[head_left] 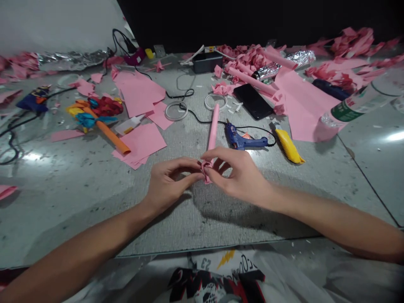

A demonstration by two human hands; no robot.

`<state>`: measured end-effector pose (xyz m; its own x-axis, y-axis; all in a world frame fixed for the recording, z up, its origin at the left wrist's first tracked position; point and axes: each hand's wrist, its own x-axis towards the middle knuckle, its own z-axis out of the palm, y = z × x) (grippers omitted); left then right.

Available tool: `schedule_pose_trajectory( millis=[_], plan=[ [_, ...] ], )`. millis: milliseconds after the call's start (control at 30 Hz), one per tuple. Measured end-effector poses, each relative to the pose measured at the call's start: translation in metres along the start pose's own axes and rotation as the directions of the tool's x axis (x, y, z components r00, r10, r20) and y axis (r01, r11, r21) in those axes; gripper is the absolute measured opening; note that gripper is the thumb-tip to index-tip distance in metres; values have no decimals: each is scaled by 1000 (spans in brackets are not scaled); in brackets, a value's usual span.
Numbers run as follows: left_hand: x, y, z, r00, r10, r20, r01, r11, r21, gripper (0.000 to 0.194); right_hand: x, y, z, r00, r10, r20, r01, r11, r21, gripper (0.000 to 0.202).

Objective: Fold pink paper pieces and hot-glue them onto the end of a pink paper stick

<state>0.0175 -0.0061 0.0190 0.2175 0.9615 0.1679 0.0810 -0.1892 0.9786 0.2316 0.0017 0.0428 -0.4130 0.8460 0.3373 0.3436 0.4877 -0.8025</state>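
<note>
Between my hands is a pink paper flower (206, 167), a small curled rosette at the near end of a rolled pink paper tube (213, 130). The tube points away from me over the table. My left hand (172, 179) pinches the flower's left side between thumb and fingers. From the right, my right hand (236, 171) grips its edge with thumb and fingertips. The fingers cover part of the rosette. Just beyond my right hand lies a blue glue gun (243, 138) on its side, with a yellow-handled cutter (288, 145) to its right.
Pink paper sheets (142, 141) lie left of centre beside a colourful paper bouquet (97, 118). A black phone (253, 101), white rings (176, 110) and a plastic bottle (353, 107) are farther off. Cords cross the table (94, 202), and crumpled pink paper (249, 59) is heaped at the back.
</note>
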Motion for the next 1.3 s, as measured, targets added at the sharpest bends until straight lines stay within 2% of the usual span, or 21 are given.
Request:
schedule_pose_trajectory(
  millis=[267,667,800,867,933,1000,1067,1167,1300],
  plan=[
    [-3,0,2,998,49,-32,-47,996,79,9,-1,1,2,1000,27,6,-27,999,38,16],
    [3,-5,-1,997,-69,-32,66,992,-106,7,3,2,2,999,47,19,-48,995,83,13],
    [6,-6,-2,995,-84,-59,76,990,-120,11,7,-2,-15,999,-17,38,14,998,58,21],
    [7,-7,-3,993,-97,-74,87,988,-124,12,8,0,-32,999,-28,30,31,996,-78,28],
    [7,-8,-3,990,-117,-78,105,985,-135,11,7,9,-51,999,-47,4,45,943,-330,37],
    [7,-10,-3,988,-134,-76,121,981,-151,11,3,23,-68,1000,13,15,-1,782,-623,46],
    [7,-12,-3,986,-141,-83,126,978,-166,12,-3,38,-78,990,116,85,-2,600,-800,55],
    [8,-13,-2,984,-147,-97,129,976,-176,14,-7,56,-81,974,182,138,44,442,-896,61],
    [9,-14,-3,981,-173,-83,154,969,-194,18,-1,64,-79,970,179,166,81,404,-911,51]
  ],
)
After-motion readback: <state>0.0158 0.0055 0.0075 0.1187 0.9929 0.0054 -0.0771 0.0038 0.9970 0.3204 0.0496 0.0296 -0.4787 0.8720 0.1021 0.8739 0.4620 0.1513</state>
